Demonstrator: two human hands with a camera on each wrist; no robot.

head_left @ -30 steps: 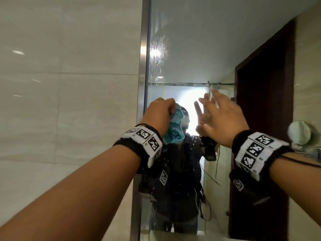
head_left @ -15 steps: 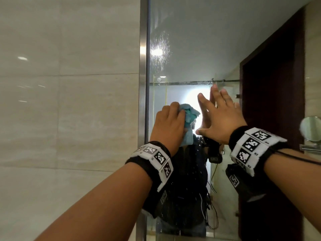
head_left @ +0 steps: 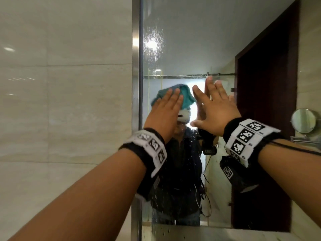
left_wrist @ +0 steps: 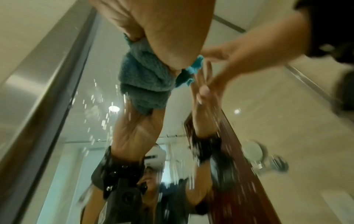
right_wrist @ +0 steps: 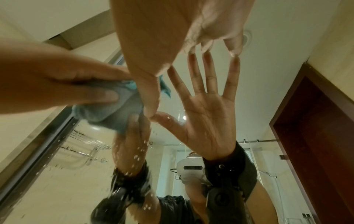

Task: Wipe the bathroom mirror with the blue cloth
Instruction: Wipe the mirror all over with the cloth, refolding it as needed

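Note:
The mirror fills the right half of the head view and is spotted with water drops. A blue cloth lies bunched against the glass at head height. My left hand presses it flat with straight fingers. Just to its right, my right hand has its fingers spread and its fingertips on the glass, holding nothing. In the left wrist view the cloth sits under the left hand. In the right wrist view the right hand meets its own reflection beside the cloth.
A steel frame strip edges the mirror on the left, with beige wall tiles beyond. A round shaving mirror on an arm sticks out at the right. The glass reflects a dark wooden door. A pale counter edge lies below.
My left hand has gone from a fist round the cloth to a flat hand pressing it on the glass, a little higher. The right hand has stayed spread on the mirror.

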